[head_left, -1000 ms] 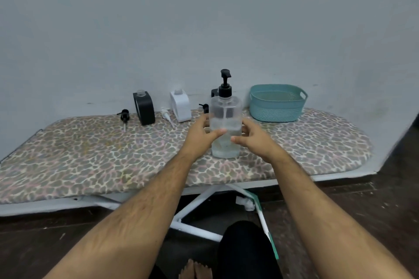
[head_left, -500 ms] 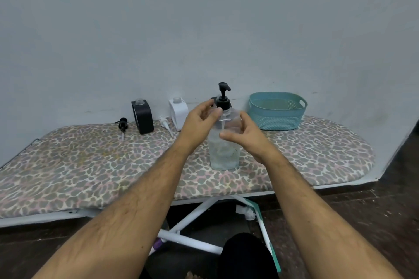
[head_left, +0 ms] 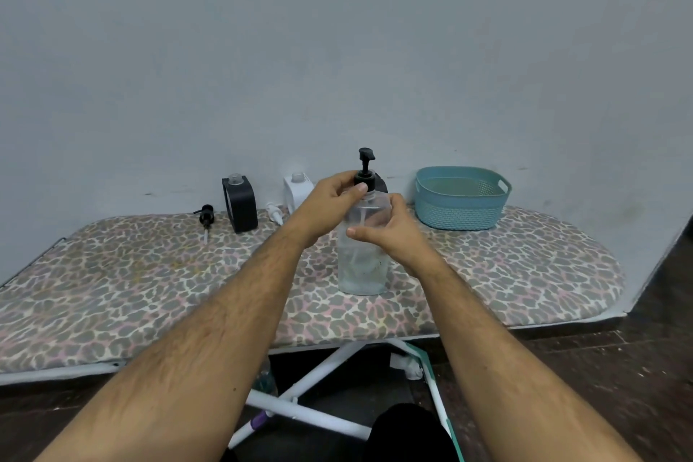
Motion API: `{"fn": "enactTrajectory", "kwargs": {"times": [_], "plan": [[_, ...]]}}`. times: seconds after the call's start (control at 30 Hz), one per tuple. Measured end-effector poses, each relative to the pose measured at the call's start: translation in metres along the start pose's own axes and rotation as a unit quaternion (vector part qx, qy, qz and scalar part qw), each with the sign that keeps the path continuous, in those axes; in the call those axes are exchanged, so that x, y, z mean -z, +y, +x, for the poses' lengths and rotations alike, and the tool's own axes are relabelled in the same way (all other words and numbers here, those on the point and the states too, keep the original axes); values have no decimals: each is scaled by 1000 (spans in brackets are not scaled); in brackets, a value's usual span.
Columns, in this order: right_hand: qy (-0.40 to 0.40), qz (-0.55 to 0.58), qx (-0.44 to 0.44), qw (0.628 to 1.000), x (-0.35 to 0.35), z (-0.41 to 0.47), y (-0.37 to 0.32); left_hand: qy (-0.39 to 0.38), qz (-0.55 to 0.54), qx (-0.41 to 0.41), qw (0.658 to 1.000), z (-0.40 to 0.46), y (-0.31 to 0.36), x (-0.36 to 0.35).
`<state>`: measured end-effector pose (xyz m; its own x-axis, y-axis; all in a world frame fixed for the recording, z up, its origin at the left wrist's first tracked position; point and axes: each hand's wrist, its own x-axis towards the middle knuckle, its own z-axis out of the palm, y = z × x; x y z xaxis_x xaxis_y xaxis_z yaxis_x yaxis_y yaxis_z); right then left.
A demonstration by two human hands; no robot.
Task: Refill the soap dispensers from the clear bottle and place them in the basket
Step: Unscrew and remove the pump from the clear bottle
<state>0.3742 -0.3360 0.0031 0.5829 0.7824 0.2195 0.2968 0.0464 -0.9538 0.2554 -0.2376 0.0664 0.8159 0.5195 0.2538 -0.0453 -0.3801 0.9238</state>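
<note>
Both hands are on the clear bottle [head_left: 362, 266], which stands upright near the middle of the ironing board [head_left: 112, 293]. Left hand [head_left: 330, 204] has its grip pinched around the black pump [head_left: 366, 171] collar; right hand [head_left: 390, 232] has its grip wrapped on the bottle's shoulder. Behind, along the wall, stand a black dispenser [head_left: 240, 204] and a white dispenser [head_left: 298, 189], both uncapped, with loose pumps lying beside them. Teal basket [head_left: 461, 199] sits to the right.
</note>
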Motion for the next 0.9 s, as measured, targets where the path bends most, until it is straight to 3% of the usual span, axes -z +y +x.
{"fn": "enactTrajectory", "kwargs": {"times": [0.3,0.7,0.9], "plan": [[-11,37,11,999,-14,5,4,20,-52,-12,998,1,-1,4],[92,0,28,995,-39,4,9,110,-48,-22,992,1,-10,-8],[175,-83,37,980,-59,-13,0,248,6,-5,969,-4,-7,-18]]}}
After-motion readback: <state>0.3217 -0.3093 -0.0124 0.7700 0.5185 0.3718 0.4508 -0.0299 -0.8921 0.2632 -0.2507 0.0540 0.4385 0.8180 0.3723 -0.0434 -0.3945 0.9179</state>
